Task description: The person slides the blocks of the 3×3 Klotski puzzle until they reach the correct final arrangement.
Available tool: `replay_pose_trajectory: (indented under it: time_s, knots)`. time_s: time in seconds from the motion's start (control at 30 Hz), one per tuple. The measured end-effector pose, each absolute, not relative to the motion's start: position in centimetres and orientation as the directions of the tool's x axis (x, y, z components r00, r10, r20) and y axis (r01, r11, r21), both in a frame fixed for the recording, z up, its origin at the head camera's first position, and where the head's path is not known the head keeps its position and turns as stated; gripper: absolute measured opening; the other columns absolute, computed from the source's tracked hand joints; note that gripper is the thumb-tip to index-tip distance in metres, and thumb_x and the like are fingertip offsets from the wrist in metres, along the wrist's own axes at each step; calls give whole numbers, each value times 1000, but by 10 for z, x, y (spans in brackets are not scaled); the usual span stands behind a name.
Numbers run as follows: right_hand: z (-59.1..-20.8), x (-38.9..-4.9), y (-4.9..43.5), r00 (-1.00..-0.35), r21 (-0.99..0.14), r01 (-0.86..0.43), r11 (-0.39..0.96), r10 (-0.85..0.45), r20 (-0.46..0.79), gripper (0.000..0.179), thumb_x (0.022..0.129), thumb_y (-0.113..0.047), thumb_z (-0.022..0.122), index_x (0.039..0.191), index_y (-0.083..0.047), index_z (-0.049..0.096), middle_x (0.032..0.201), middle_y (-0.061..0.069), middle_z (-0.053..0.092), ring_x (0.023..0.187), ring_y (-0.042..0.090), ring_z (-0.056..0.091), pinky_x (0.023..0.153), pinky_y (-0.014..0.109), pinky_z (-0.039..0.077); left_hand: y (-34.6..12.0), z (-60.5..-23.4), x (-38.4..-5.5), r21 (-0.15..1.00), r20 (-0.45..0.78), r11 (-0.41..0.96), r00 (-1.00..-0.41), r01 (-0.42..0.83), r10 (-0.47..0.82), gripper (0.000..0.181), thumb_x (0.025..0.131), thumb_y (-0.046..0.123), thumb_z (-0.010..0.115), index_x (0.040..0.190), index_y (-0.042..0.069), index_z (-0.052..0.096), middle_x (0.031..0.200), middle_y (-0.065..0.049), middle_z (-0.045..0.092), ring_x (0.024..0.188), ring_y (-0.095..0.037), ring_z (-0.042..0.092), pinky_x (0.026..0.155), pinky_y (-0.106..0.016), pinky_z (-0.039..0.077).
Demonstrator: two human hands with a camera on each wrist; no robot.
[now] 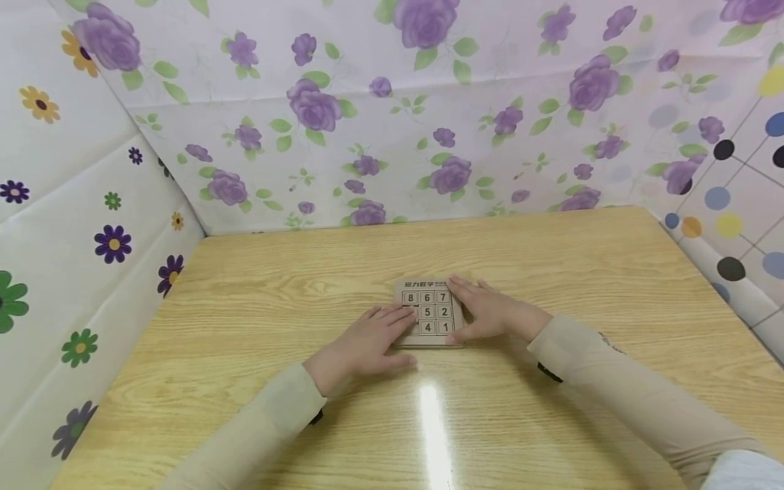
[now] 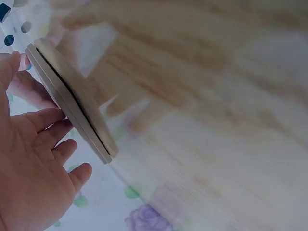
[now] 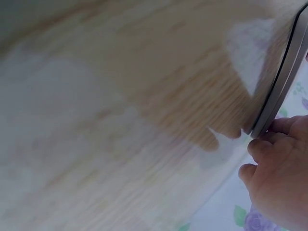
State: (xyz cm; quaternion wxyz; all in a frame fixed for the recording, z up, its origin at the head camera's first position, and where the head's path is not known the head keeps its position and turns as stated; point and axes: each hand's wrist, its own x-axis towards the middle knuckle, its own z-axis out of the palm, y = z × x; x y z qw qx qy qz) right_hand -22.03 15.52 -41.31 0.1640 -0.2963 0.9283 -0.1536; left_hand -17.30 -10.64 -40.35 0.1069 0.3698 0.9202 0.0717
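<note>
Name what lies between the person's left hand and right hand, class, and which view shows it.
The head view shows a number puzzle between the left hand and right hand; fingers of both hands overlap its sides.

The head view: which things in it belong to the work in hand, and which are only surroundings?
Work in hand:
number puzzle
left hand, fingertips over its left side
right hand, at its right edge

Surroundings:
wood-grain table
purple-flowered backdrop
daisy-patterned covering
dotted covering
</note>
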Motion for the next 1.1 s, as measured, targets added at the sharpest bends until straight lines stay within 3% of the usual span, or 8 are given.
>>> replay_pose_trajectory:
  time_s: [0.87, 1.1]
  knots:
    - [-414, -221, 157, -768, -403, -497, 768, -606, -206, 116, 73, -64, 68, 151, 1, 12, 159, 18, 7, 147, 32, 9, 119, 52, 3, -107, -399, -161, 241, -119, 681, -675, 691, 728, 74, 90, 53, 54, 144, 5, 39, 152, -9, 35, 144, -29, 25, 118, -50, 19]
    - [-414, -220, 156, -767, -402, -501, 766, -608, -202, 117, 72, -65, 68, 150, 3, 12, 158, 19, 8, 146, 33, 9, 118, 53, 4, -100, -398, -181, 234, -77, 710, -715, 665, 695, 76, 89, 53, 55, 144, 5, 37, 153, -13, 32, 143, -32, 25, 117, -52, 21]
